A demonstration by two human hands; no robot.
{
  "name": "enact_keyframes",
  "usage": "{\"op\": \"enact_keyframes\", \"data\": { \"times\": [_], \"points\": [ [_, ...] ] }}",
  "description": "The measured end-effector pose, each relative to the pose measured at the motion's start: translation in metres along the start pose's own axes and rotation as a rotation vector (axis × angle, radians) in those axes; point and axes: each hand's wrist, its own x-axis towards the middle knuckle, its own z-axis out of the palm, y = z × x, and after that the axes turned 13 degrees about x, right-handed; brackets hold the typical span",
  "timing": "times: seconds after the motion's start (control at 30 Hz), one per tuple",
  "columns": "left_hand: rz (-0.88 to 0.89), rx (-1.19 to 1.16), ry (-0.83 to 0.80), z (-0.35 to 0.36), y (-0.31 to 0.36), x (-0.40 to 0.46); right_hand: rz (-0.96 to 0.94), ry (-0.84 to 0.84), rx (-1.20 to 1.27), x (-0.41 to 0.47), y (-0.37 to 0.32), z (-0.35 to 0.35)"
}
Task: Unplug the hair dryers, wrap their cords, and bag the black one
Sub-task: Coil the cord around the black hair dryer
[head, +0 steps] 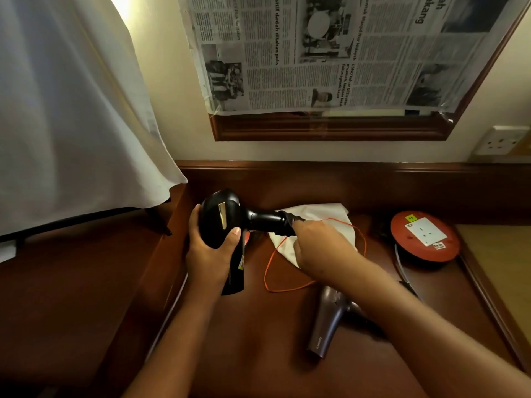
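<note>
- Grey hair dryer (330,326): lies on the dark wooden desk (258,354), nearest the person, handle toward the near edge, partly hidden under the right forearm.
- Left hand (211,248): fingers and thumb curl round the body of the black hair dryer (227,222) and hold it above the desk; its nozzle hangs down toward the desk.
- Right hand (321,245): fingers close at the end of the black dryer's handle, where the black cord (287,224) is wound in turns round it.
- White drawstring bag (316,222): lies flat on the desk under and behind the right hand; its orange drawstring (270,262) loops out over the wood.
- Red extension cord reel (425,235): sits on the desk to the right, white socket face up.
- Wall socket (500,140): on the far wall, at right.
- Newspaper (330,53): covers a wooden-framed panel on the wall.
- White cloth (71,110): hangs at left.
</note>
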Motion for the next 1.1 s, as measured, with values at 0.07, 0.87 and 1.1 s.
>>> {"op": "enact_keyframes", "data": {
  "times": [0.07,0.87,1.1],
  "points": [
    [-0.005,-0.044,0.024,0.001,0.000,-0.001,-0.001,0.061,0.087,-0.001,0.002,0.015],
    [-0.177,-0.405,-0.047,-0.018,0.007,-0.002,0.177,-0.380,1.608,0.002,0.019,0.084],
    [-0.203,-0.449,-0.102,-0.027,0.006,-0.004,0.069,-0.287,1.646,0.001,0.026,0.098]
  ]
}}
